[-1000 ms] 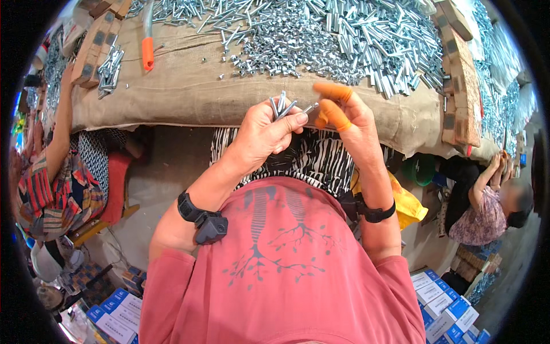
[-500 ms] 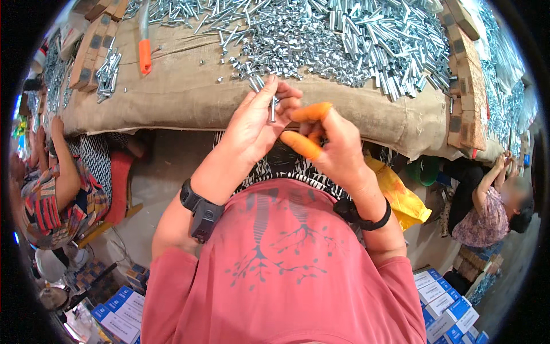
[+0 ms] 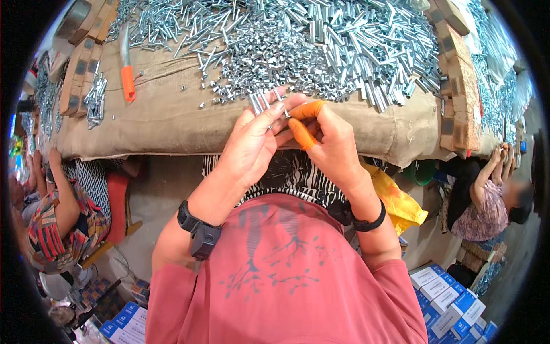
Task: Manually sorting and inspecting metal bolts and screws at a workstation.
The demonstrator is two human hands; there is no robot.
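Observation:
My left hand (image 3: 250, 143) is closed on several thin metal bolts (image 3: 259, 103), which stick out past its thumb and fingers. My right hand (image 3: 333, 137) wears orange finger covers (image 3: 303, 133) on the thumb and forefinger. Those two fingertips pinch the lower, headed end of a bolt (image 3: 281, 101) that slants across the left fingers. Just beyond both hands lies a heap of small short metal sleeves (image 3: 281, 63) on the cloth-covered bench (image 3: 189, 129).
Longer metal tubes (image 3: 372, 51) pile up at the far right, and loose bolts (image 3: 166, 23) at the far left. An orange-handled tool (image 3: 128, 83) lies left. Wooden blocks (image 3: 458, 86) edge the bench. People sit at both sides. A yellow bag (image 3: 395, 198) hangs by my right forearm.
My right fingers have come in from beside the left hand and now pinch a bolt at it. The bolts in the left hand are more spread. The view has shifted slightly.

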